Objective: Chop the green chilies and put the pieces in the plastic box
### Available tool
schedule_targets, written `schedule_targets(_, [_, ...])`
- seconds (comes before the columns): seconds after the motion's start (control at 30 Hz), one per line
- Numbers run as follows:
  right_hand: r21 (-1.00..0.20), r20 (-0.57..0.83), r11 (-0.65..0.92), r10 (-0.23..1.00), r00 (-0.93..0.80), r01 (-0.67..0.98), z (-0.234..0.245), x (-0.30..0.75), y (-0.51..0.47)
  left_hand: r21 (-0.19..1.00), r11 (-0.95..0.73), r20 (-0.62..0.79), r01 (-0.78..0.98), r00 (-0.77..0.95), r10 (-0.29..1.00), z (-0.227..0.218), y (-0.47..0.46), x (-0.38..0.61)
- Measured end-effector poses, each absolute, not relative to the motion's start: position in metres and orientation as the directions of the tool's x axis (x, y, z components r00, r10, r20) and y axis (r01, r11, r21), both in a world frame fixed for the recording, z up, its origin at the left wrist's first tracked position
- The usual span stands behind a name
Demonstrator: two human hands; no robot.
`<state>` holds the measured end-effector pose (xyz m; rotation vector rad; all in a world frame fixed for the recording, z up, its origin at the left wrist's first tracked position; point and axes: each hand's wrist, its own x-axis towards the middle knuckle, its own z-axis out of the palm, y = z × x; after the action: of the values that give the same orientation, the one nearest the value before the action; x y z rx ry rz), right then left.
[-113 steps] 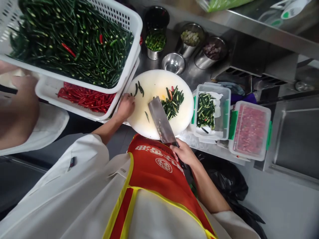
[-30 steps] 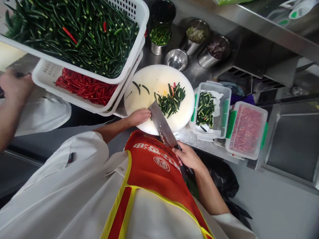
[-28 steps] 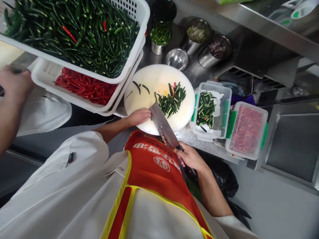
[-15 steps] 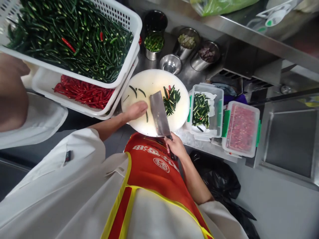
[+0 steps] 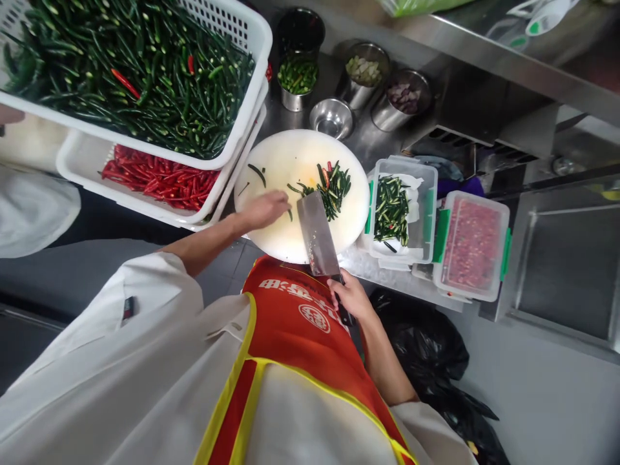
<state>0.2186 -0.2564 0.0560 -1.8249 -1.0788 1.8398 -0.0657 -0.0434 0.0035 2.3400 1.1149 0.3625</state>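
My right hand (image 5: 352, 298) is closed round the handle of a cleaver (image 5: 317, 234), whose blade lies over the near side of a round white cutting board (image 5: 285, 161). My left hand (image 5: 264, 209) rests on the board's left part with fingers curled, touching a green chilli; whether it grips it I cannot make out. A small heap of cut green and red chillies (image 5: 332, 186) lies just beyond the blade. A few loose green chillies (image 5: 256, 173) lie at the board's left.
A white basket of green chillies (image 5: 135, 71) sits on a basket of red chillies (image 5: 155, 184) at the left. Tubs of cut chillies (image 5: 400, 210) and minced meat (image 5: 472, 245) stand right. Steel cups (image 5: 358, 84) stand behind. A co-worker's sleeve (image 5: 33, 206) is far left.
The cleaver slid back toward me and right, off the chilli heap. My left hand moved a little farther onto the board. The co-worker's arm at left has withdrawn.
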Motion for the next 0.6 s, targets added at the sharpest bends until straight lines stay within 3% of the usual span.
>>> schedule_targets(0.1, [-0.704, -0.699, -0.64, 0.703, -0.136, 0.308, 0.064, 0.215, -0.25, 0.496, -0.709, 0.031, 0.502, 0.806, 0.592, -0.008, -0.073, -0.069])
schedule_targets(0.17, [-0.707, -0.692, -0.609, 0.702, -0.17, 0.359, 0.071, 0.213, -0.246, 0.464, -0.765, 0.084, 0.447, 0.837, 0.54, -0.015, -0.081, -0.07])
schedule_targets(0.43, [-0.657, -0.736, -0.577, 0.631, -0.247, 0.485, 0.101, 0.223, -0.245, 0.494, -0.771, 0.198, 0.401, 0.812, 0.549, -0.022, -0.08, -0.071])
schedule_targets(0.6, [-0.626, -0.757, -0.582, 0.614, -0.224, 0.519, 0.093, 0.208, -0.235, 0.531, -0.736, 0.152, 0.42, 0.807, 0.57, -0.027, -0.08, -0.072])
